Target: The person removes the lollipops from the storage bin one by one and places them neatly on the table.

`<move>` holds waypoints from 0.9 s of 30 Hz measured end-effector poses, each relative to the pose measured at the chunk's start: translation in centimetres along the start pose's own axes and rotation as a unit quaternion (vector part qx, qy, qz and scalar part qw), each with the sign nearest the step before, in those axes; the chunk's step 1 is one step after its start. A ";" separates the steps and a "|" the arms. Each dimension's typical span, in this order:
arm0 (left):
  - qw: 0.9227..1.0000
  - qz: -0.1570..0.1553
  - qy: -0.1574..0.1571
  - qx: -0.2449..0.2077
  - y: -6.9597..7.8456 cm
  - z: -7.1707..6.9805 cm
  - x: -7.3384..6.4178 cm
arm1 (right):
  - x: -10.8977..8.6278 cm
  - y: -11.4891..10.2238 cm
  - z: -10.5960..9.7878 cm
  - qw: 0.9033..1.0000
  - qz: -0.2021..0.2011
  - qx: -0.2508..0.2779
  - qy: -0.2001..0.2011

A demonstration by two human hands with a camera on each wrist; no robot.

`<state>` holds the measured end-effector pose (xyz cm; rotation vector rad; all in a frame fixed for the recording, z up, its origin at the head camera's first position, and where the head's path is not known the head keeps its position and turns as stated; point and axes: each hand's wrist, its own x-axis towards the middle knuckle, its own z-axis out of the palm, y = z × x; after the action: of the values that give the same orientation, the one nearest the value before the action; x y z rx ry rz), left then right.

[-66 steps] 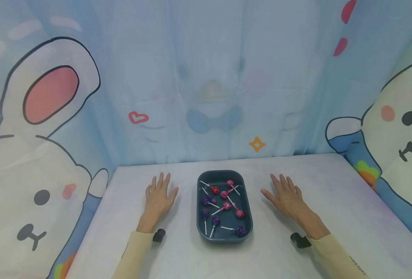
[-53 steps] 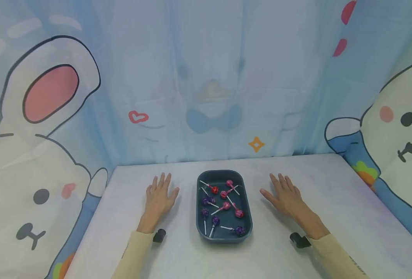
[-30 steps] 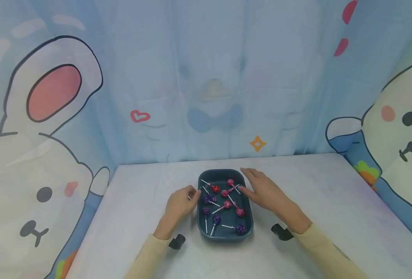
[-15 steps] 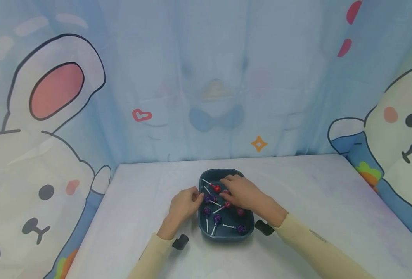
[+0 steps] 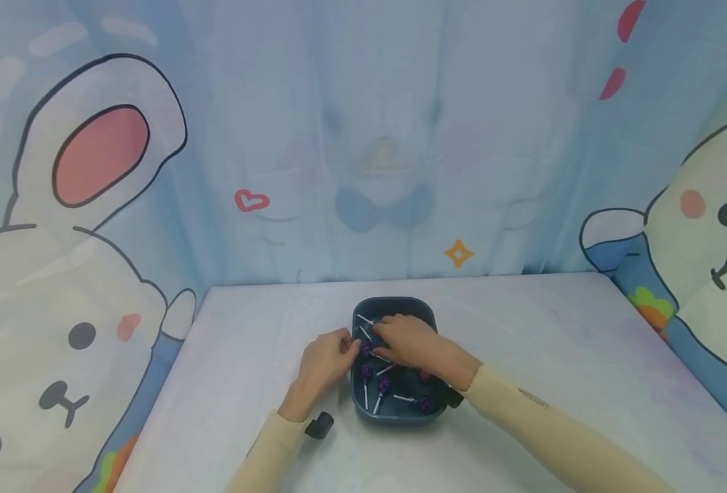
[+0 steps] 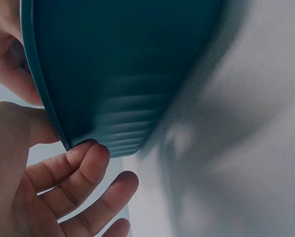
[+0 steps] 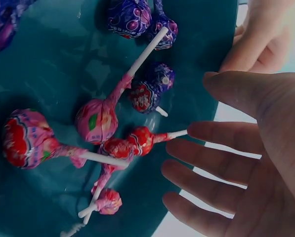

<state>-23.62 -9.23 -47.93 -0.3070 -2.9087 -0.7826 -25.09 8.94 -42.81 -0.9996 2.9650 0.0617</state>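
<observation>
A dark teal box (image 5: 394,420) with rounded corners holds several wrapped lollipops. My left hand (image 5: 323,359) pinches its left rim, thumb over the edge and fingertips against the outer wall (image 6: 122,74). Over the far half of the box reaches my right hand (image 5: 415,342), covering some lollipops in the head view. In the right wrist view its fingers are spread, and one fingertip is by the white stick of a red lollipop (image 7: 140,140); whether they touch I cannot tell. Pink lollipops (image 7: 95,121) lie beside it, and purple ones (image 5: 425,404) nearer the front.
The box stands on a white-covered table (image 5: 536,342). Behind the table hangs a light blue curtain (image 5: 388,137) with cartoon animals. A small black wrist camera (image 5: 320,426) sits at the left sleeve, and another (image 5: 454,397) is close to the box's right rim.
Both hands have come in from the table at either side. The left has taken hold of the box's rim; the right has moved left over the lollipops. The box has barely moved.
</observation>
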 end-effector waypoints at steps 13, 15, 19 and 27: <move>1.000 -0.007 -0.001 -0.010 -0.1 0.1 0.1 | 2.3 -1.0 1.3 1.000 -0.019 0.013 -0.013; 1.000 -0.010 -0.006 -0.016 -0.2 0.1 0.1 | 2.6 -1.1 1.7 1.000 -0.015 0.014 -0.013; 1.000 -0.014 -0.012 -0.019 -0.1 0.1 0.1 | 3.1 -1.3 2.5 1.000 0.002 0.001 -0.021; 1.000 -0.014 -0.011 -0.017 -0.2 0.2 0.2 | 3.4 -1.7 3.2 0.999 0.016 -0.029 -0.038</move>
<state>-23.83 -9.25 -48.16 -0.2792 -2.9297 -0.8379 -26.78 5.68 -46.18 -0.9328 2.9265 0.1831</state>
